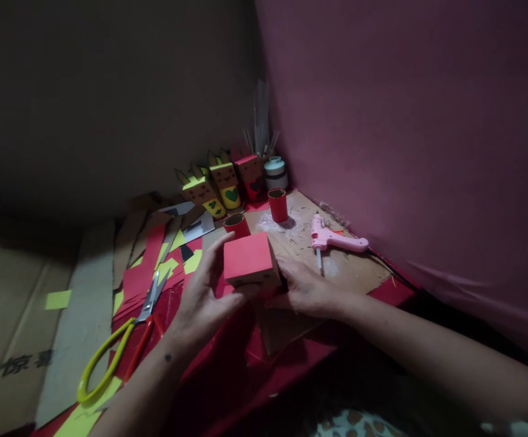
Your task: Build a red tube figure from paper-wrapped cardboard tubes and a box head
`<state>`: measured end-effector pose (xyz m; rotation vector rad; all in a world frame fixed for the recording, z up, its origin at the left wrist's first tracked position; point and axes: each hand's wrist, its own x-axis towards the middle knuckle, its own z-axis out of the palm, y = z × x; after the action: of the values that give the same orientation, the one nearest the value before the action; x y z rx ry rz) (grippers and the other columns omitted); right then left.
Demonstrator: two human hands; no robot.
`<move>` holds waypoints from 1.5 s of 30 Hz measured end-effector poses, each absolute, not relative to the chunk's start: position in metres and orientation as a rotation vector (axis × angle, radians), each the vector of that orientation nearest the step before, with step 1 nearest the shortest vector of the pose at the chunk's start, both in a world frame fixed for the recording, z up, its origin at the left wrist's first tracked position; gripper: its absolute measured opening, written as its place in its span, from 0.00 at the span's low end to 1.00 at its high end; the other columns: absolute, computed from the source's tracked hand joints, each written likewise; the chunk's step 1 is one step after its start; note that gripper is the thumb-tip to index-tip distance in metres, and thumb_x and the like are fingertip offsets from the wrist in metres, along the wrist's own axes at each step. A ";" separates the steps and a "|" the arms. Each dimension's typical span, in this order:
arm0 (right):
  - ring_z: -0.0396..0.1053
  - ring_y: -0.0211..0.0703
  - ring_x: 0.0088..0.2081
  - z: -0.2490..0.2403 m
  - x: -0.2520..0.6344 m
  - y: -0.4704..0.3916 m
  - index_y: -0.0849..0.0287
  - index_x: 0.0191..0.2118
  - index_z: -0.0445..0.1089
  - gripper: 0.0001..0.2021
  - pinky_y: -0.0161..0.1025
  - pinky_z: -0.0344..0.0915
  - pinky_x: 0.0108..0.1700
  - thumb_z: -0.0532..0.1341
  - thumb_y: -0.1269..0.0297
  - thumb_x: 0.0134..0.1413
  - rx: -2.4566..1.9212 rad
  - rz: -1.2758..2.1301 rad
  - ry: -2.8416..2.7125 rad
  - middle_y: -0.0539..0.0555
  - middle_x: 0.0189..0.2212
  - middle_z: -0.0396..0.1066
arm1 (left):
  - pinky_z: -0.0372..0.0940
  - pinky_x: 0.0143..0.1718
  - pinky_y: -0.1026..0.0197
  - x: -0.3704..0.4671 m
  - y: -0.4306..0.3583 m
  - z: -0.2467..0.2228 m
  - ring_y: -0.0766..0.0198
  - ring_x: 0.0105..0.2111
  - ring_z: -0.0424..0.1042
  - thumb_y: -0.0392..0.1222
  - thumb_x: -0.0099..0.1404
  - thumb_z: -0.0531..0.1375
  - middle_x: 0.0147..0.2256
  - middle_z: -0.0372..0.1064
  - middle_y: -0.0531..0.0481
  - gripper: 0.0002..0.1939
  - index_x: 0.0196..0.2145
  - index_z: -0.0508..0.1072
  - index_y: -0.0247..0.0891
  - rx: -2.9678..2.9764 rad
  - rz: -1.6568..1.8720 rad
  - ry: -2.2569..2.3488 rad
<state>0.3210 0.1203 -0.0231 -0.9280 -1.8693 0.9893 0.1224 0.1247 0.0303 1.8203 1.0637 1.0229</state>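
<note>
A small cardboard box with a red paper top point(249, 258) is held up between my two hands, over the front of the table. My left hand point(207, 288) grips its left side, the thumb along the lower front and the fingers around the far side. On the right side, my right hand point(298, 285) closes on the box, its fingertips partly hidden. Just behind the box stands a red paper tube point(236, 226). Another red tube point(278, 206) stands upright farther back, its open end up.
Scissors point(148, 309) lie left among red and yellow paper scraps point(143, 273). A pink glue gun point(337, 238) rests on the cardboard sheet point(355, 267) at right. Finished box-headed figures point(223, 176), a lidded jar point(275, 173) and glue sticks point(261, 121) stand at the back, near the wall.
</note>
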 end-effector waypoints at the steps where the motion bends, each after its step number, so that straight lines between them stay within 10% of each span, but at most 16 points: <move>1: 0.70 0.45 0.41 -0.024 0.321 0.120 0.57 0.45 0.70 0.18 0.40 0.68 0.43 0.69 0.70 0.45 -0.937 0.983 -1.869 0.52 0.41 0.72 | 0.65 0.55 0.53 0.123 0.124 0.030 0.50 0.54 0.68 0.40 0.54 0.69 0.58 0.64 0.44 0.39 0.61 0.60 0.43 1.827 1.020 1.069; 12: 0.70 0.47 0.43 -0.022 0.321 0.120 0.57 0.41 0.70 0.14 0.42 0.68 0.47 0.70 0.69 0.46 -0.941 0.958 -1.891 0.52 0.40 0.72 | 0.62 0.58 0.47 0.128 0.120 0.029 0.46 0.58 0.65 0.41 0.55 0.69 0.59 0.64 0.40 0.31 0.54 0.64 0.40 1.782 1.029 1.061; 21: 0.71 0.46 0.41 -0.021 0.321 0.120 0.58 0.41 0.71 0.13 0.44 0.69 0.48 0.69 0.67 0.48 -0.900 0.969 -1.899 0.54 0.41 0.73 | 0.62 0.60 0.49 0.121 0.119 0.022 0.46 0.60 0.63 0.43 0.53 0.72 0.63 0.56 0.41 0.51 0.66 0.49 0.46 1.881 0.978 1.023; 45: 0.69 0.52 0.45 -0.030 0.323 0.119 0.55 0.50 0.70 0.20 0.49 0.68 0.50 0.69 0.63 0.50 -1.047 0.867 -2.023 0.56 0.44 0.71 | 0.58 0.61 0.38 0.125 0.118 0.010 0.39 0.62 0.59 0.37 0.54 0.70 0.63 0.57 0.39 0.53 0.69 0.45 0.47 1.733 0.986 0.997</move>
<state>0.3234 0.1192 -0.0297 -1.0467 -2.0235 0.8665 0.1247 0.1182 0.0096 1.7331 0.9967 0.9858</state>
